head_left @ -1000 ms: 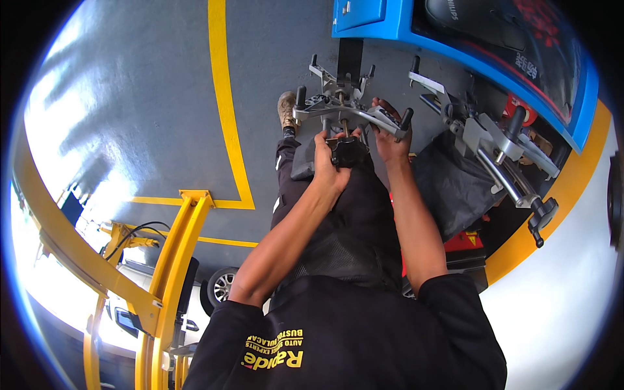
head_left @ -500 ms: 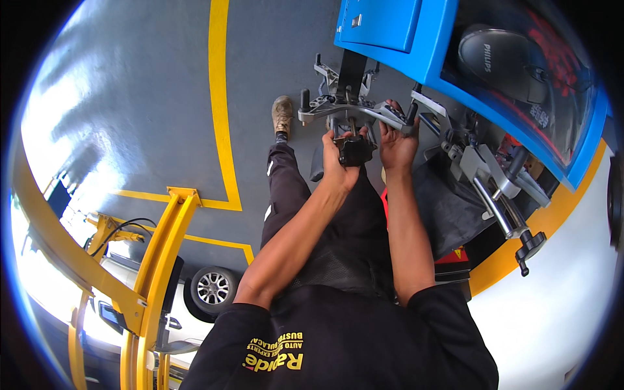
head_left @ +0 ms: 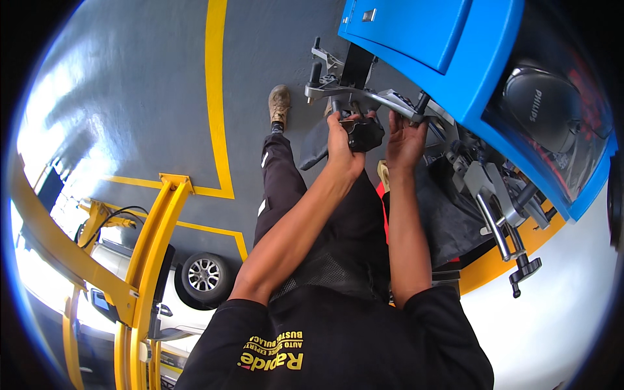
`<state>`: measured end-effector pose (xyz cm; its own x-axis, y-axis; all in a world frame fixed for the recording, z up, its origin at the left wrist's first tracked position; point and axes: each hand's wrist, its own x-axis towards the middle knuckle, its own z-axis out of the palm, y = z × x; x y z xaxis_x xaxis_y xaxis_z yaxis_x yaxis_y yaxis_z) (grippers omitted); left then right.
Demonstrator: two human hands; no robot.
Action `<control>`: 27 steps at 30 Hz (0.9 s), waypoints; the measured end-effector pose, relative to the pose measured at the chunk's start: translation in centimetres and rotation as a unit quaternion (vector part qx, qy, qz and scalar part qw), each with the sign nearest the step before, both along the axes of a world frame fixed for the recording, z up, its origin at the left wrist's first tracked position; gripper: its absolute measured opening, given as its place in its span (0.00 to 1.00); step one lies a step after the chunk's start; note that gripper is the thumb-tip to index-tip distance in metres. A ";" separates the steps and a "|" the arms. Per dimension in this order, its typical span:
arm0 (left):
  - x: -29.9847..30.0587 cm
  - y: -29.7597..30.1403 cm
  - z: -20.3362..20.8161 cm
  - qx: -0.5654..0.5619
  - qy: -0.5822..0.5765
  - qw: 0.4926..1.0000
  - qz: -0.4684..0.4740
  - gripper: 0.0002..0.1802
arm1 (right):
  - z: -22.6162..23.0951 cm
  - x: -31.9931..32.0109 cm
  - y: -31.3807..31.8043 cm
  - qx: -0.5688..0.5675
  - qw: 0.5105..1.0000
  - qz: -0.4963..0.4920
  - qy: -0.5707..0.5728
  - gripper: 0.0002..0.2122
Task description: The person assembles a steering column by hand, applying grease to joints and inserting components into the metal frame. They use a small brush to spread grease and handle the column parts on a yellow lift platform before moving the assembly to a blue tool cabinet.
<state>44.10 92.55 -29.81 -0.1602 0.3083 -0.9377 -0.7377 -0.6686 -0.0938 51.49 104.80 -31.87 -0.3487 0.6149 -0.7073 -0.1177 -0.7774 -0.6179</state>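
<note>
Blue cabinet [head_left: 416, 32]: from where I stand it fills the upper right, its lower edge close by the work, so any swing of the hands toward that side seems best made slowly
Metal clamp [head_left: 383, 97]: in front of the person's legs, just below the cabinet's corner, its long silver arm running left to right with the right end lower; to my eye both ends want even support, or it could twist
Second clamp [head_left: 484, 179]: off to the right, just beyond the right hand [head_left: 406, 143], near enough to knock, so some room on that side looks wise
Left hand: this one [head_left: 346, 153] is curled around the left side of a black knob [head_left: 365, 134], fingers closed on it; a straight wrist should let it turn or steady the knob without tipping the arm
Right hand: palm up, fingers loosely opened beneath the arm's right end, seemingly touching it; how much weight it bears I cannot tell
Black knob: below the arm's middle, partly covered by the left fingers; small, unhurried movements would probably suit it
Dark peg [head_left: 422, 102]: upright on the arm's right end, just above the right fingertips, which are better clear of any pinch there
</note>
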 end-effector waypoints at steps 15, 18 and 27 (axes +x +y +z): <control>-3.4 2.0 -1.4 -0.039 -0.021 0.999 -0.007 0.26 | 1.7 -2.3 0.3 0.054 0.987 0.114 -0.100 0.30; -3.6 1.9 -1.0 -0.036 -0.033 0.999 -0.023 0.25 | 1.5 -1.5 0.2 0.054 0.983 0.129 -0.118 0.30; -3.2 -0.3 -2.9 -0.060 0.025 0.984 -0.168 0.28 | 10.2 -6.0 -2.1 0.281 0.733 0.479 -0.393 0.26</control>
